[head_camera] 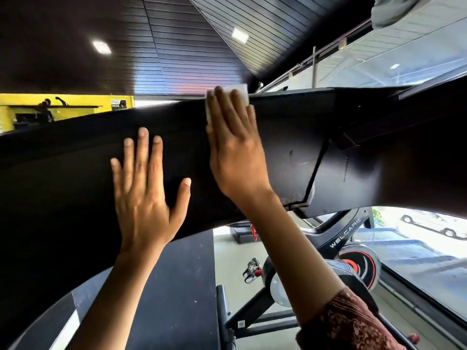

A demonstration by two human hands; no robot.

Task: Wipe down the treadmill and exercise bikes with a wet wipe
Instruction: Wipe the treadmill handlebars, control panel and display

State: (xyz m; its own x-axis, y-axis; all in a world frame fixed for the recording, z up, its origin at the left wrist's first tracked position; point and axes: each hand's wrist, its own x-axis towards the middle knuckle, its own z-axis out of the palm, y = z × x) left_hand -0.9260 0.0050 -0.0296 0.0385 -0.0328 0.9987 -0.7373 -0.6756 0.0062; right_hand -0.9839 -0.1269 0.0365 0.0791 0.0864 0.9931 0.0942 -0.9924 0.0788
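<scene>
White wet wipe (pixel 227 97) under flat right hand (pixel 235 157)

The right hand (pixel 233 150) covers most of the wipe (pixel 228 93); the bike (pixel 353 251) is half hidden behind the black panel (pixel 63 185), which runs off both sides

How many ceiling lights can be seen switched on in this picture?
2. One ceiling light is at upper left above the yellow wall; the other is at upper centre. The black panel may hide more.
</scene>
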